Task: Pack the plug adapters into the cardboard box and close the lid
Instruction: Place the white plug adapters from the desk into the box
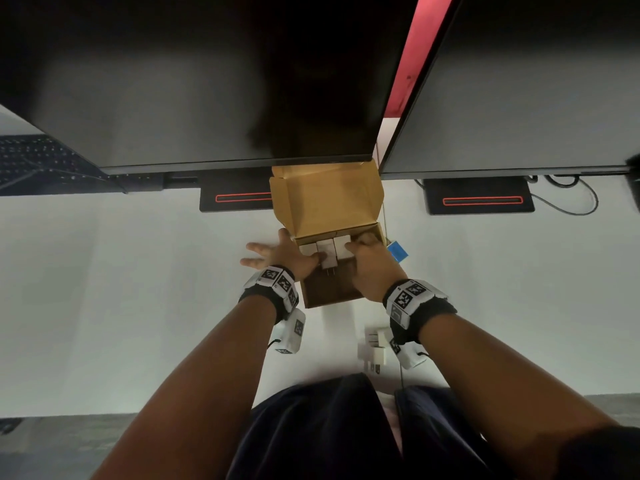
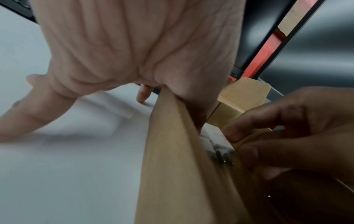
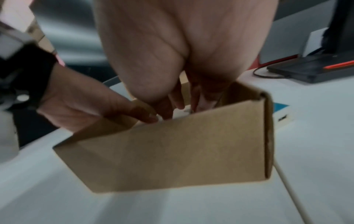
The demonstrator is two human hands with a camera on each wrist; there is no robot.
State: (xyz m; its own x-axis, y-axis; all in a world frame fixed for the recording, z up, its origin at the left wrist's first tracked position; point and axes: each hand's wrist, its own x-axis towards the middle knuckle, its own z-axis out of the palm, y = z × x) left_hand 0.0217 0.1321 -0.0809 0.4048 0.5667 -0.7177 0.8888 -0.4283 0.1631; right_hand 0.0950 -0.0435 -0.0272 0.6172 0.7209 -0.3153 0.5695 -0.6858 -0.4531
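Observation:
A brown cardboard box (image 1: 329, 292) stands on the white table, its lid (image 1: 325, 199) open and leaning back toward the monitors. Inside it lie white plug adapters (image 1: 325, 252), one with its prongs (image 2: 224, 157) pointing toward me. My left hand (image 1: 277, 252) is at the box's left wall (image 2: 172, 151), fingers spread straight on the table and thumb reaching over the wall onto the adapters. My right hand (image 1: 367, 258) reaches into the box from the right, fingers curled round an adapter (image 2: 216, 139). The box's near wall (image 3: 182, 151) hides most of the contents from the right wrist view.
More white adapters (image 1: 374, 348) lie on the table near my right wrist. A blue and white item (image 1: 398, 252) sits right of the box. Two dark monitors (image 1: 207, 81) (image 1: 519, 81) on black bases (image 1: 479, 200) stand behind, with a cable (image 1: 568, 199) and a keyboard (image 1: 38, 157).

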